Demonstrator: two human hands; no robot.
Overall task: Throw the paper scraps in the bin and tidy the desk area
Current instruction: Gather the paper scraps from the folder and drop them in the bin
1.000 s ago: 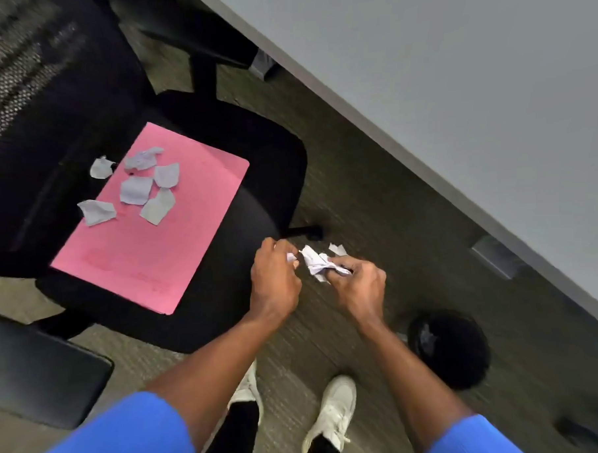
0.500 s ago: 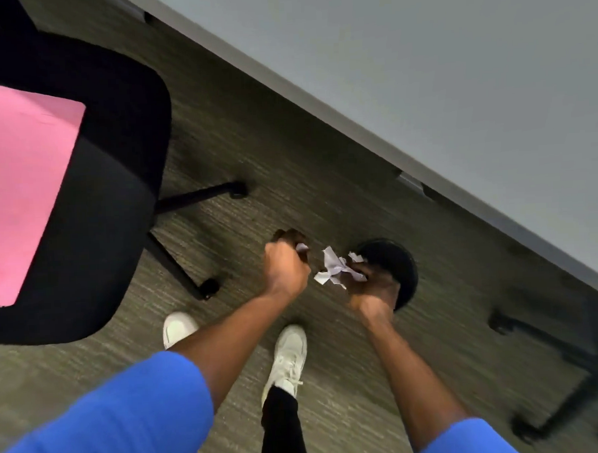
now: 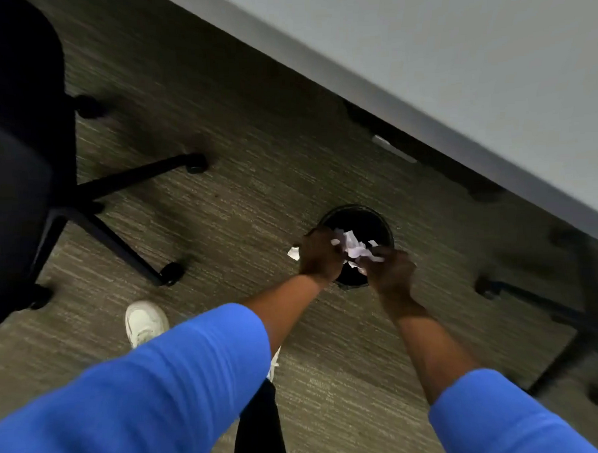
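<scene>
Left hand closed around crumpled white paper scraps, knuckles up, directly over the near-left rim of the round black bin — one small white scrap poking out past the outer edge of the fist, over the carpet rather than the bin mouth. Right hand just beside it, fingers curled onto the same wad from the other side, also gripping. Scraps bunched between the two hands, above the dark opening of the bin; inside of the bin too dark to read. Both forearms bare, blue sleeves pushed up toward the elbows. Bin standing on grey-brown striped carpet, near the edge of a pale grey desk running diagonally across the upper right. Black office chair at far left, its star base and castors splayed on the carpet, well apart from the bin. Second chair base at the right edge, blurred. White sneaker planted on the carpet beneath the left arm — dark trouser leg below it at bottom centre.
</scene>
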